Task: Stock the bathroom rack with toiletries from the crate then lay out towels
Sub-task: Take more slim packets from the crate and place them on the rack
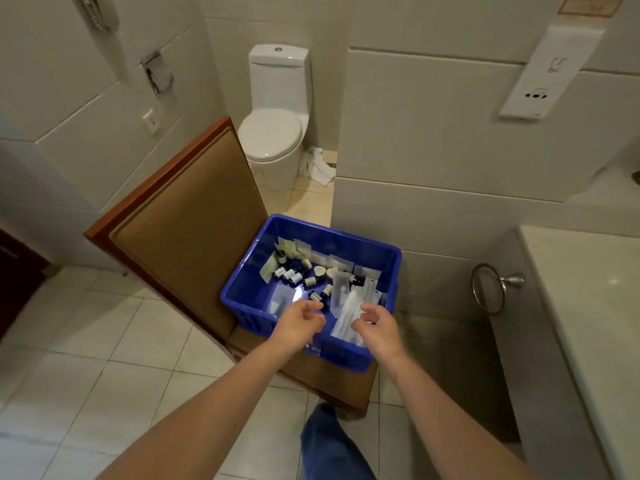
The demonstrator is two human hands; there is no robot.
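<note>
Left grip [303, 323] and right grip [375, 322] hover side by side over the near wall of the blue crate [242, 299], fingers loosely curled, holding nothing. Clear sachets [346, 306] lie under the right grip. Small dark bottles [291, 273] lie beyond both grips, labels too small to read. The crate rests on a brown chair [180, 244]

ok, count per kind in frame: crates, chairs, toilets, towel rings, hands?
Blue crate: 1
Chair: 1
Toilet: 1
Towel ring: 1
Hands: 2, left hand and right hand
Total: 6
</note>
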